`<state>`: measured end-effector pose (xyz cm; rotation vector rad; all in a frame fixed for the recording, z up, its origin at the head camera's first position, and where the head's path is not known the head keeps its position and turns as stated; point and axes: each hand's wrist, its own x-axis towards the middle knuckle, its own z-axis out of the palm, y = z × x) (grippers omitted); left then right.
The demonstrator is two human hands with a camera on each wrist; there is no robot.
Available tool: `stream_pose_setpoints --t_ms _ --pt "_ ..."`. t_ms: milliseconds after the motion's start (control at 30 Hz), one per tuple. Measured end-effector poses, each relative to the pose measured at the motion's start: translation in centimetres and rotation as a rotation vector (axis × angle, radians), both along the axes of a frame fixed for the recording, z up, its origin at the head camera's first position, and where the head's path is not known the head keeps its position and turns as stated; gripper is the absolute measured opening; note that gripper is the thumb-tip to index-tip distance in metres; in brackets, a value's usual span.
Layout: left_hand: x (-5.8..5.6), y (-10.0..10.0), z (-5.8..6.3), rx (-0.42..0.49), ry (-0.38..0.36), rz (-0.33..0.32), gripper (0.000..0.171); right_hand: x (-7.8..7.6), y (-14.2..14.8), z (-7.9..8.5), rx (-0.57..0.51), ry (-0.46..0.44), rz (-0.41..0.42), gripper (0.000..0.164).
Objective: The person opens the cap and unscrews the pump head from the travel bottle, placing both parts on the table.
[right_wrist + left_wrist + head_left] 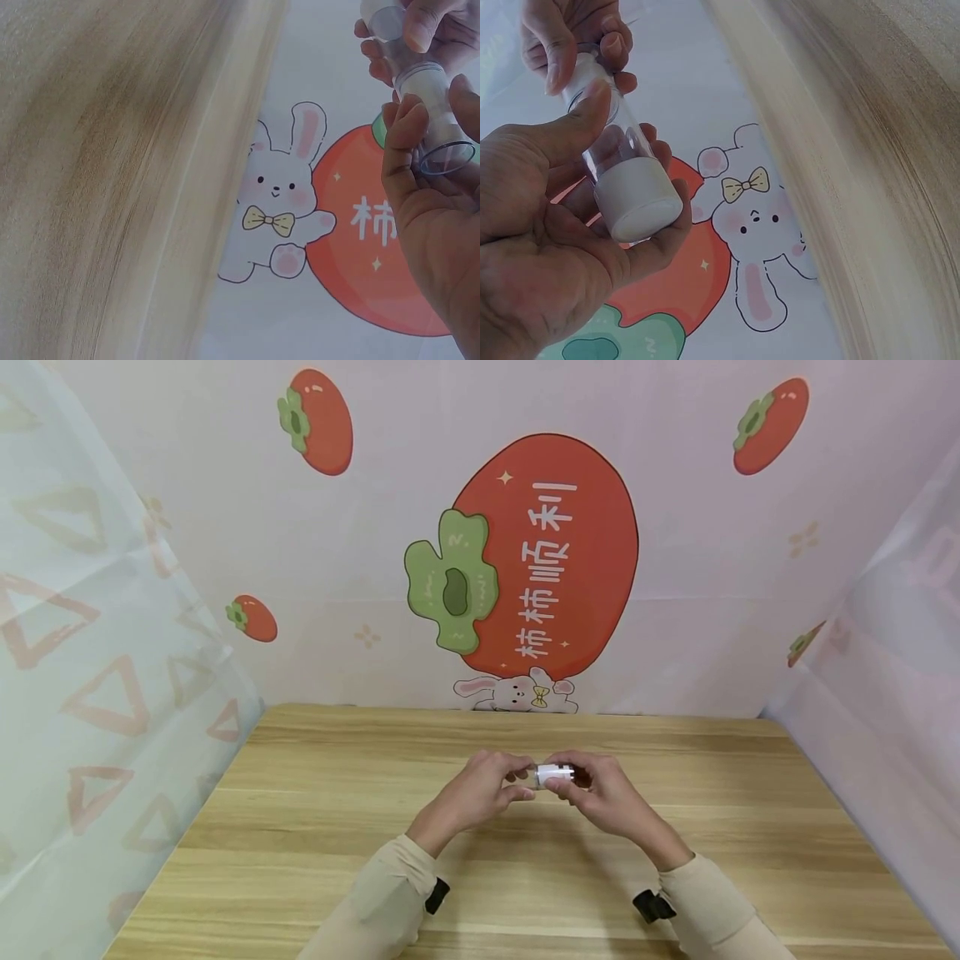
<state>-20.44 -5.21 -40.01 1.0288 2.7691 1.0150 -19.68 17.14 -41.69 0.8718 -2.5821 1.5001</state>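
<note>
Both hands hold a small clear-and-white cylindrical bottle (555,773) above the wooden table. My left hand (562,195) grips its clear body, thumb on top and fingers curled beneath. A white base (640,199) fills the end nearest the left wrist camera. My right hand (439,217) holds the other end, fingers and thumb around a white section (431,94). Past that section is a clear round rim (448,159), facing the right wrist camera. In the head view the bottle lies sideways between the hands, its ends partly hidden by fingers.
The wooden table (525,877) spans the space under both arms. Behind it hangs a pale cloth backdrop (675,643) printed with red persimmons and a rabbit. Patterned cloth sides (112,777) stand at left and right. Each sleeve has a black wrist mount (654,906).
</note>
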Motion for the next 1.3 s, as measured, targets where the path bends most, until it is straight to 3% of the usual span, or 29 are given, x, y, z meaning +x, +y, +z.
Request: stream_pose_setpoints --t_ms 833,1300 --pt "0.35 -0.04 0.31 -0.011 -0.033 0.047 0.027 0.16 -0.41 -0.11 0.022 0.057 -0.034 0.018" --pt "0.24 -0.21 0.38 0.014 -0.07 0.015 0.027 -0.08 0.05 -0.04 0.017 -0.009 0.013 0.016"
